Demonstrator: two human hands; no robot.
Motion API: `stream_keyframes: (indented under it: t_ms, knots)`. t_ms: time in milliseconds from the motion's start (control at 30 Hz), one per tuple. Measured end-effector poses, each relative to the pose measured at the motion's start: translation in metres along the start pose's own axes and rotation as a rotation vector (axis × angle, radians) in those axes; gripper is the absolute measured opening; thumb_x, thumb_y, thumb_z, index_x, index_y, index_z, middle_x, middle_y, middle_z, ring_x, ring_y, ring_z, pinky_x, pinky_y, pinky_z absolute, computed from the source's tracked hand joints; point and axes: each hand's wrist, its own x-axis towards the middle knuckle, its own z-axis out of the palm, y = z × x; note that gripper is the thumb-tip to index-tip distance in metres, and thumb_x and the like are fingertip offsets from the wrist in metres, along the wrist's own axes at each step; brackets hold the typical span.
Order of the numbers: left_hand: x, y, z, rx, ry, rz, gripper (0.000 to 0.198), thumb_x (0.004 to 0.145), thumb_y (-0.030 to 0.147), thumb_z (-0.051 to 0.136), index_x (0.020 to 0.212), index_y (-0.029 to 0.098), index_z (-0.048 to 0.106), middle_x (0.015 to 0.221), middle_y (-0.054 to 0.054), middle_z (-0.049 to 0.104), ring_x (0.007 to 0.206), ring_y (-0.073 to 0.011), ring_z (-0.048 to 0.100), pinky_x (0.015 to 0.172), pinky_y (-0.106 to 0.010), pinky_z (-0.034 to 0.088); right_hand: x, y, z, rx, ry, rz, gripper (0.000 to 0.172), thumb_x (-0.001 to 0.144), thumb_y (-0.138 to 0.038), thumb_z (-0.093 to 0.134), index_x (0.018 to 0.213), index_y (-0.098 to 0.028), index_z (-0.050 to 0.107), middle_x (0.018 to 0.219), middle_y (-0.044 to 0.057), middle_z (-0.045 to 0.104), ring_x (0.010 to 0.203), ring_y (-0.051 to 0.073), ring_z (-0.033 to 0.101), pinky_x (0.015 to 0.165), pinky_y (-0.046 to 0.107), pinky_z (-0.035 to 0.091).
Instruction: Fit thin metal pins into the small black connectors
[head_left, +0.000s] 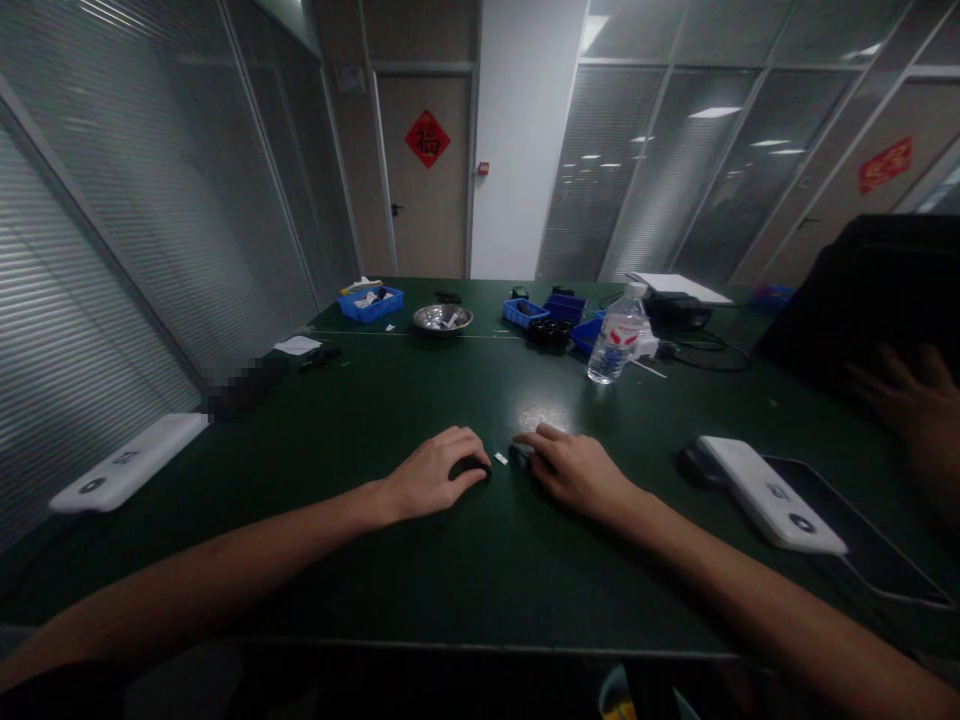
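A small white piece (501, 458) lies on the green tabletop (450, 385) between my two hands. Just left of it rests my left hand (439, 475), its thumb and curved fingers apart around a gap that holds nothing I can see. On the other side, my right hand (574, 465) lies low over the table. Its index finger stretches toward the white piece without touching it, and the other fingers are loosely bent. What the piece is, I cannot make out at this size.
Farther back stand a metal bowl (442, 320), a blue basket (371, 304) and a water bottle (618, 335). A white power bank (772, 495) lies at right by a dark tablet-like slab (862, 530); another white device (131, 462) is at left. Another person's hand (911, 390) reaches in at right.
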Motion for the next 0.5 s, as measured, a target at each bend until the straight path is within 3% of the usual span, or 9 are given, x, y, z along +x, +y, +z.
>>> stream_keyframes:
  t_ms: [233, 400, 500]
  knots:
    - [0.01, 0.005, 0.006, -0.031, -0.046, 0.118, 0.018, 0.1, 0.021, 0.063, 0.116, 0.02, 0.069, 0.133, -0.008, 0.065, 0.128, -0.0231, 0.058, 0.109, -0.043, 0.046, 0.002, 0.005, 0.002, 0.067, -0.001, 0.053, 0.031, 0.1, -0.023, 0.053, 0.129, -0.023, 0.064, 0.117, 0.009, 0.068, 0.087, 0.02, 0.068, 0.072, 0.029, 0.043]
    - [0.013, 0.007, 0.005, 0.067, -0.115, 0.137, 0.026, 0.103, 0.021, 0.056, 0.127, 0.019, 0.064, 0.125, -0.008, 0.069, 0.119, -0.0223, 0.063, 0.104, -0.041, 0.049, 0.001, 0.006, 0.0, 0.097, 0.009, 0.047, 0.03, 0.099, -0.022, 0.053, 0.127, -0.022, 0.065, 0.116, 0.009, 0.068, 0.091, 0.021, 0.068, 0.074, 0.03, 0.044]
    - [0.007, -0.004, -0.004, 0.075, -0.109, 0.109, 0.026, 0.104, 0.022, 0.054, 0.127, 0.019, 0.065, 0.122, -0.008, 0.069, 0.116, -0.0213, 0.063, 0.102, -0.039, 0.051, 0.0, 0.008, -0.001, 0.114, 0.002, 0.043, 0.032, 0.1, -0.023, 0.053, 0.13, -0.023, 0.064, 0.115, 0.008, 0.067, 0.089, 0.02, 0.067, 0.074, 0.03, 0.044]
